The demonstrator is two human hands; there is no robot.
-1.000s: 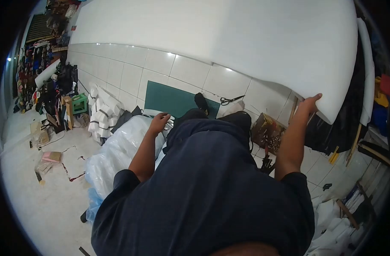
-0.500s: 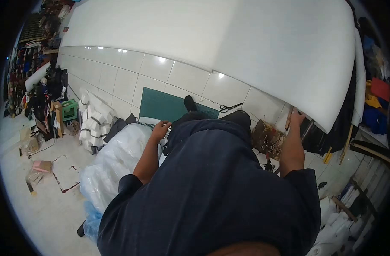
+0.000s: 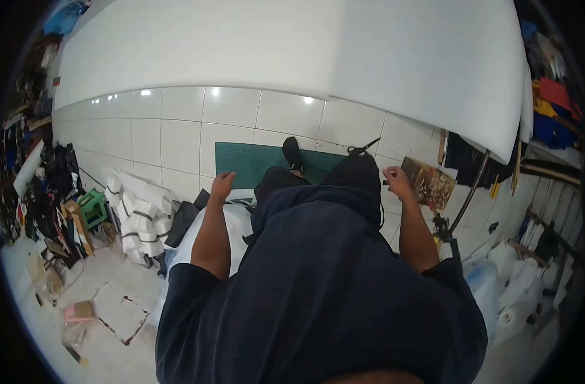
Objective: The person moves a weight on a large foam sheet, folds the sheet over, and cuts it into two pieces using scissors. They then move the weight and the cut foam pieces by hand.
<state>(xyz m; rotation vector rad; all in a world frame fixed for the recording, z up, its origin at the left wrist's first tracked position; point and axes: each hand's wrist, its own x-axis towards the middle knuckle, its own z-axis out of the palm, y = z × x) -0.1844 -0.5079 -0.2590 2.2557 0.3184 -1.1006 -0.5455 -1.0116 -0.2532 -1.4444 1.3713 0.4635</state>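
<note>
around one green mat [image 3: 251, 161], two hands [image 3: 222, 185] [image 3: 399, 182]

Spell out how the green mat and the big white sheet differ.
Colour: the green mat is dark, while the white sheet is pale.
Size: the mat is much smaller; the sheet runs out of view at the top.
Shape: the mat lies flat, whereas the sheet curves at its right end.
Both have pale floor tiles beside them.

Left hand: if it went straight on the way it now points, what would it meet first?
In the picture, the left hand points towards the green mat, near its left end, so probably that; its height above the mat is unclear.
</note>
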